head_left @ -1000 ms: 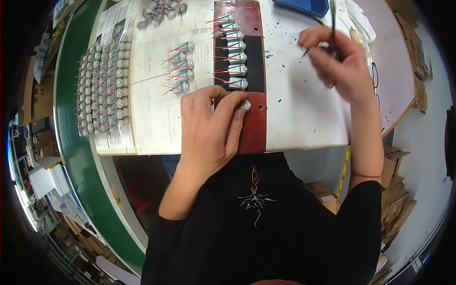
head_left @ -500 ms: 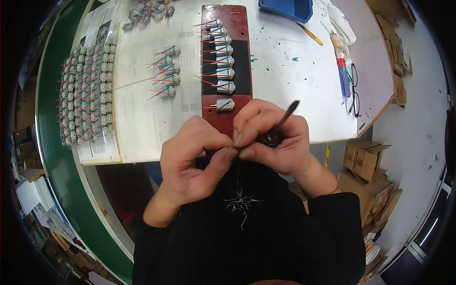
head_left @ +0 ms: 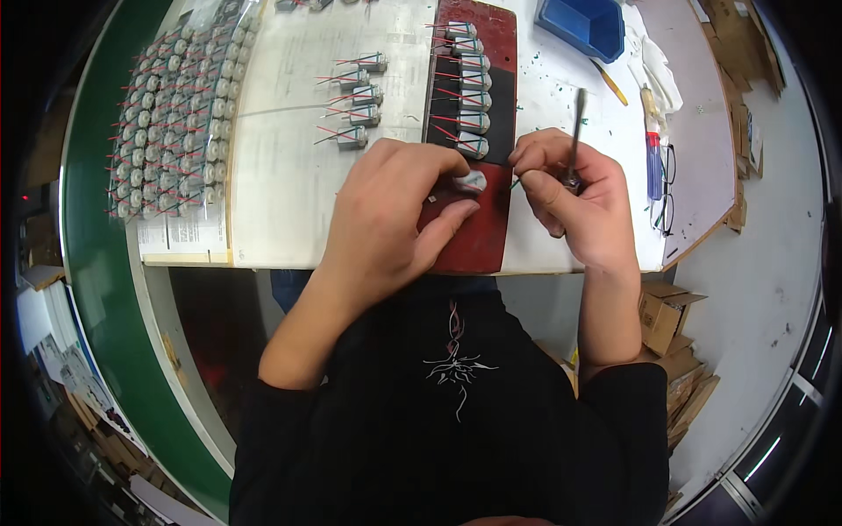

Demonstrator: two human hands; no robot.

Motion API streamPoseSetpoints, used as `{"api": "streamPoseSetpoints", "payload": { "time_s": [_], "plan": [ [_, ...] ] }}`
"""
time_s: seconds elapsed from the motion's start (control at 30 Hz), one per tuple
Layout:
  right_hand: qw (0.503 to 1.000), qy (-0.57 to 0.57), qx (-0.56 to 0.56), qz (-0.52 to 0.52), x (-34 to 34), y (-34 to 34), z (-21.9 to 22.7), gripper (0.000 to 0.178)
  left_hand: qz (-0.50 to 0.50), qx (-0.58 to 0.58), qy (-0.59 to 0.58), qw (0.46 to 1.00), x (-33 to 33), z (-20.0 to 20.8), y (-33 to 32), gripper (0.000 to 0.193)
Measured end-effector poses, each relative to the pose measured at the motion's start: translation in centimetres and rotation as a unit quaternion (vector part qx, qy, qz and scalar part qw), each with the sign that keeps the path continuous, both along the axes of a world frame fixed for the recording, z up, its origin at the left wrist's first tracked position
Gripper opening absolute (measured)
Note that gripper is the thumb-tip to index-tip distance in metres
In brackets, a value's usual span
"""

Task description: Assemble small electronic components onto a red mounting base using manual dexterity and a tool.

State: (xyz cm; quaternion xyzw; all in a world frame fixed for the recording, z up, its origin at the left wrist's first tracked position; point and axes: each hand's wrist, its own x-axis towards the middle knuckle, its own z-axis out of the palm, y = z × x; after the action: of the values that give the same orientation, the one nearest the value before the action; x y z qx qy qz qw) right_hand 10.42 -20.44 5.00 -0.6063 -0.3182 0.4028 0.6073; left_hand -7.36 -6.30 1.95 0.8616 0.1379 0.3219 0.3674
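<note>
My left hand [head_left: 386,210] curls over the near part of a red board [head_left: 474,241], with thumb and index finger closed about a small silver motor [head_left: 472,181]. Part of that motor is hidden under the fingers. To the right of the board, my right hand [head_left: 583,197] keeps a screwdriver [head_left: 578,131] tucked in its fingers, shaft pointing up and away. Its thumb and index finger pinch a short bit of green wire [head_left: 516,184]. Beyond the left hand, a column of motors with red and green wires [head_left: 474,101] lies on the board's black pad.
Several loose wired motors [head_left: 353,136] lie left of the board. A dense block of motors [head_left: 175,123] fills the table's left side. At the back right are a blue bin [head_left: 583,26], a yellow-handled tool [head_left: 611,83], a white cloth [head_left: 656,74] and glasses [head_left: 669,188].
My hands, pinched together at the table's near edge before, have parted. The left has come onto the motor on the board; the right has moved right and away with the screwdriver. The view has shifted.
</note>
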Motion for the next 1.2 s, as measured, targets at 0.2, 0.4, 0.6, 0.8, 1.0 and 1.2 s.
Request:
{"api": "streamPoseSetpoints", "payload": {
  "time_s": [0.2, 0.4, 0.6, 0.8, 1.0, 1.2],
  "plan": [
    [0.985, -0.039, -0.131, 0.104, 0.7, 0.6, 0.0, 0.012, -0.049, -0.069, -0.005, 0.996, 0.0, -0.9, -0.1, 0.026],
    [0.976, -0.085, -0.149, 0.132, 0.9, 0.7, 0.4, 0.010, -0.062, -0.189, 0.028, 0.980, 0.1, -0.9, 0.2, 0.025],
    [0.975, -0.056, -0.165, 0.142, 0.9, 0.8, 0.5, 0.011, -0.063, -0.199, 0.062, 0.976, -0.1, -0.8, 0.0, 0.023],
    [0.980, -0.049, -0.150, 0.123, 0.5, 0.5, 0.3, 0.011, -0.055, -0.220, 0.057, 0.972, 0.0, -1.0, -0.2, 0.020],
    [0.977, -0.071, -0.154, 0.132, 0.4, 0.5, 0.6, 0.011, -0.038, -0.211, 0.052, 0.975, 0.1, -1.1, -0.3, 0.017],
    [0.972, -0.119, -0.158, 0.130, -0.1, 0.4, 1.0, 0.013, -0.031, -0.192, 0.058, 0.979, 0.2, -1.2, -0.4, 0.018]
  ]
}}
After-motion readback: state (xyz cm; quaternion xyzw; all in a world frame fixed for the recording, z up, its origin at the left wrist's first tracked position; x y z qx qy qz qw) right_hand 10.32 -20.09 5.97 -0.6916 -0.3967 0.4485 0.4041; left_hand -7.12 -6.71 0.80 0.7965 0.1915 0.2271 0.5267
